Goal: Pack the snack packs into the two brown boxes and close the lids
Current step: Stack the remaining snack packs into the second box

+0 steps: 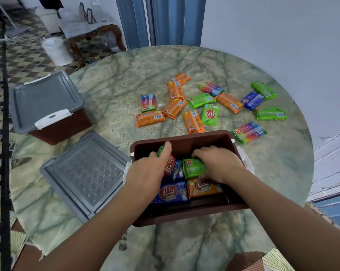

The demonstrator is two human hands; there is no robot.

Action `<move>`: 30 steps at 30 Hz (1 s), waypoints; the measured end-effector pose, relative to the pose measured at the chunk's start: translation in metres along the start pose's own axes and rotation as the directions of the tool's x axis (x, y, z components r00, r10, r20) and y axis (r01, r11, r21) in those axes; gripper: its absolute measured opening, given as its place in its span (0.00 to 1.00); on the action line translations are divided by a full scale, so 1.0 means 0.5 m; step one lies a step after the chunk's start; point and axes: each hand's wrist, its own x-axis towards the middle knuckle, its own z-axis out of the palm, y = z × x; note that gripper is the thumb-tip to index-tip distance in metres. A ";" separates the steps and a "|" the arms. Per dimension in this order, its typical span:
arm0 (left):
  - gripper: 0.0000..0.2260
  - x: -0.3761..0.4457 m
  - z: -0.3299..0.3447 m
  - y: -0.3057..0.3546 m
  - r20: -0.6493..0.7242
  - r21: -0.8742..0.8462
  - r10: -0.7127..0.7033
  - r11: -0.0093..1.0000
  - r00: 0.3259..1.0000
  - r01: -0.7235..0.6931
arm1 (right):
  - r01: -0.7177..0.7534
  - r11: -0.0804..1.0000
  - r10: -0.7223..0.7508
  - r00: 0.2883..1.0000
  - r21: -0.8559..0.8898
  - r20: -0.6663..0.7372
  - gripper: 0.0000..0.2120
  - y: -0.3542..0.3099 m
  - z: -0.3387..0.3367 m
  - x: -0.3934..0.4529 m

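While both hands work inside the open brown box (184, 141) at lower centre of the head view, the packing is only partly done. The left hand (147, 169) is curled around a green snack pack (161, 150) at the box's far left corner; the right hand (218, 165) presses down on another green pack (193, 167), fingers bent over it. A blue pack (171, 192) and an orange pack (202, 187) already lie flat along the near side of the box.

Risks, as judged: packs set on edge or overlapping could stand above the rim and keep the lid (85, 173), lying loose just left of the box, from seating. Pushing hard on the wrappers could crush what is inside. The box sits close to the near side of the table (114, 79), so a strong downward push on its near wall could tip or slide it.

About sixteen loose packs (200, 106) remain scattered at centre frame, well apart from the box. The second brown box (53, 122) stands at the left edge of the table with its grey lid on, so it must be opened before it takes any.

Surface and room: a round, green-veined marble table; patterned tiled floor at left; pale wall and blue door frame at top; a small covered side table at upper left.
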 end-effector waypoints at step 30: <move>0.19 0.031 0.013 -0.018 0.160 0.120 0.181 0.972 0.970 -0.201 | 0.031 0.988 -0.040 0.997 0.151 0.059 0.28 0.011 -0.030 0.003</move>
